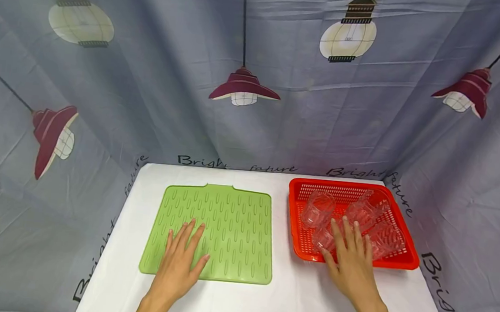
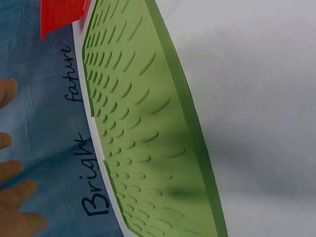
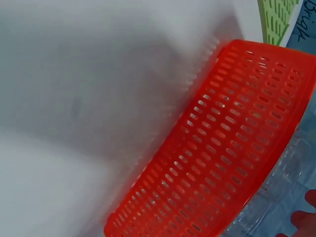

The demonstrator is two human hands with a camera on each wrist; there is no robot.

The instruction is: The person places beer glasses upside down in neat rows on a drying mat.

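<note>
My left hand (image 1: 178, 269) is spread over the near part of a green ridged mat (image 1: 235, 235), fingers straight and holding nothing. In the left wrist view its fingertips (image 2: 17, 195) show at the left edge, above the mat. My right hand (image 1: 352, 266) reaches over the near rim of a red plastic basket (image 1: 395, 264), its fingers extended above the clear glasses inside. One clear glass (image 1: 319, 208) lies at the basket's left; another glass (image 1: 364, 209) with a handle lies toward the back. A ribbed clear glass (image 1: 386, 239) is at the right. The hand partly hides the front ones.
Mat and basket lie side by side on a white table (image 1: 295, 301). A grey-blue curtain (image 1: 170, 93) printed with lamps and lettering hangs behind and on both sides. The basket's slotted side wall (image 3: 217, 143) stands up from the tabletop.
</note>
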